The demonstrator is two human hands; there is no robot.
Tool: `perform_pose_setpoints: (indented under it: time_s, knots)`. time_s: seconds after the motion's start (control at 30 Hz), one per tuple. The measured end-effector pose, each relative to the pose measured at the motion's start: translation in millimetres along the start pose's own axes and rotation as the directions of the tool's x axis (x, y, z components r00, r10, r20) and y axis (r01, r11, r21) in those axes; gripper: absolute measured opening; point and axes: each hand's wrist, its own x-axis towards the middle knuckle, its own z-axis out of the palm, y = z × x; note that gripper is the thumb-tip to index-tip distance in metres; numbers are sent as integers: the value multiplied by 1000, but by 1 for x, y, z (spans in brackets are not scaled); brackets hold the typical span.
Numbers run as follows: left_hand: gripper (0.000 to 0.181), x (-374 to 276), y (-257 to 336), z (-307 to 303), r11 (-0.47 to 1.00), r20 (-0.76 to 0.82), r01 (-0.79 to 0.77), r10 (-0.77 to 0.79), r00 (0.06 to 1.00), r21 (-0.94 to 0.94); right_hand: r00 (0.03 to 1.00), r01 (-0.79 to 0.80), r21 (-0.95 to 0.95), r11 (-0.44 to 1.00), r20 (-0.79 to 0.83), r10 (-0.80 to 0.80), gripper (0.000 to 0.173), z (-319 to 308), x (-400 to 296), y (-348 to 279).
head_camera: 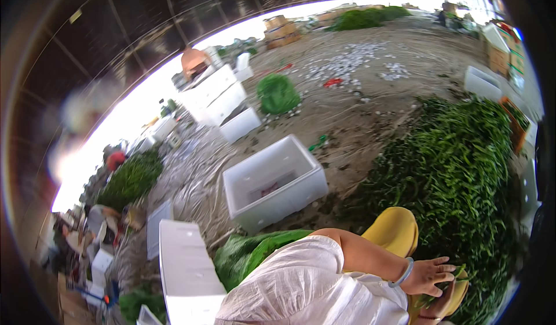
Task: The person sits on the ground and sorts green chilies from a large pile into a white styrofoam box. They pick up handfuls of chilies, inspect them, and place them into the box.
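My left hand point(428, 276), with a pale bangle at its wrist, is at the lower right above my bent knees. Its fingers are spread over a few long green chili peppers point(462, 274), and the fingertips meet them. Partly hidden beneath it, my right hand point(441, 304) is cupped around the peppers from below. Whether the left fingers grip any of them is not clear. A large heap of green chili peppers point(460, 164) spreads over the ground just past my knees.
An uncovered white foam box point(278, 203) stands left of the heap. Beside me are a green mesh sack point(234, 255) and a white foam box point(184, 255). Farther off are a full green sack point(277, 94), stacked foam boxes point(217, 90) and cardboard boxes point(280, 31).
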Motion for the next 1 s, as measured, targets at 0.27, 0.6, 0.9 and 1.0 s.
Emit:
perform_pose_setpoints:
  time_s: [0.27, 0.6, 0.9, 1.0]
  knots:
    - [37, 9, -14, 28, 1000, -145, -14, 12, 989, -15, 999, 30, -58, 998, 47, -27, 38, -53, 31, -28]
    - [56, -7, -78, 80, 656, 365, 638, -524, 770, -404, -206, 391, -505, 769, -863, -462, 30, -379, -226, -214]
    - [56, -19, -55, 89, 587, 605, 799, -592, 532, -129, -314, -572, -92, 815, -893, -322, 64, -392, -198, -71]
    - [54, -27, -72, 95, 579, 582, 767, -534, 613, -276, -352, -678, -106, 728, -822, -448, 70, -411, -175, -55]
